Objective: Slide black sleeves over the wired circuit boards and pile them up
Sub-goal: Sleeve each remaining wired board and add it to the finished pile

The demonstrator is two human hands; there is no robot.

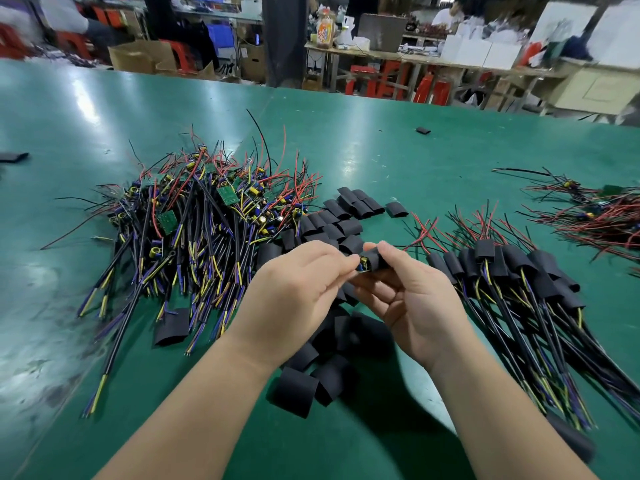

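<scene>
Your left hand (304,289) pinches one wired circuit board (363,265) and your right hand (415,303) one black sleeve (378,259) partly over it, with one bare-board heap (194,216) left, one sleeved pile (519,271) right, and loose sleeves (298,393), too many to count, beneath.

green table (104,109), with cardboard boxes (142,58) and red stools (391,79) beyond.

The green table (381,150) before me carries a heap of bare wired boards (228,197) on my left, loose black sleeves (349,207) in the middle, and sleeved boards (485,251) piled on my right
</scene>
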